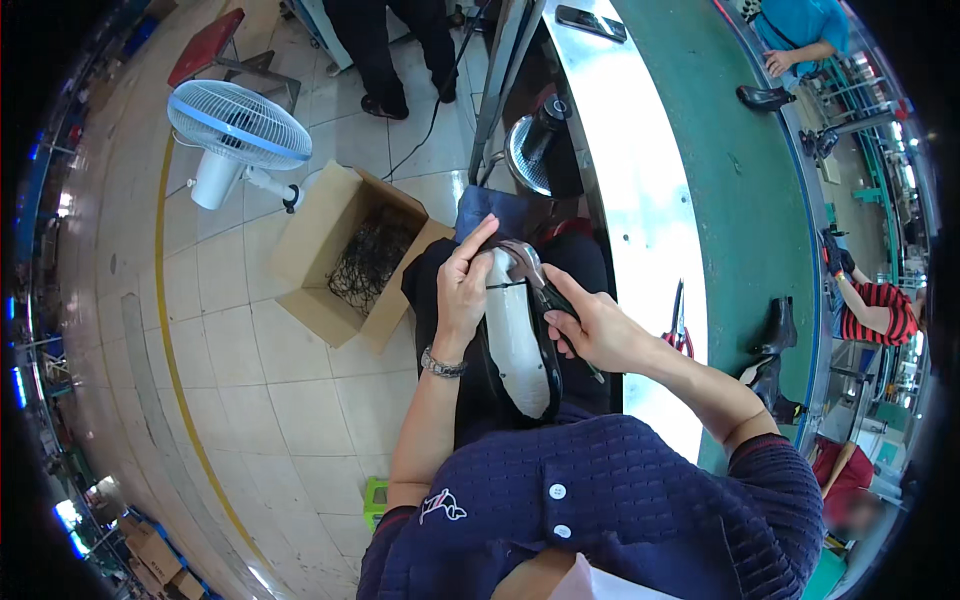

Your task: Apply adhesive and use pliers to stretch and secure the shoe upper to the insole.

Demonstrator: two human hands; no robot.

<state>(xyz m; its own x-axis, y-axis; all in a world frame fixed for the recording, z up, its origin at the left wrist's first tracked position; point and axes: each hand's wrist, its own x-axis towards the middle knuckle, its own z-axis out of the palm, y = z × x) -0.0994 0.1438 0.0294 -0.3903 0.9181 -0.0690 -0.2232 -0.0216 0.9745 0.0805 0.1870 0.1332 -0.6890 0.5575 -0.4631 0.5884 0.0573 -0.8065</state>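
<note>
A black shoe [517, 345] lies bottom-up above my lap, its pale, unsoled underside facing me. My left hand [463, 300] grips the far end of the shoe from the left, with the index finger stretched past its edge. In my right hand [588, 325] is a pair of pincers [522, 258] with a curved metal head and dark handles. The pincers' head rests against the far end of the underside, close to my left fingers. What its jaws bite on is too small to tell.
To the right runs a metal bench edge [655, 180] with red-handled scissors [679, 328] and a phone [590, 22]. Beyond it, a green conveyor [735, 230] carries black boots [776, 325]. On the left are a cardboard box [310, 235] of dark tangled strands and a fan [240, 125]. Other people work nearby.
</note>
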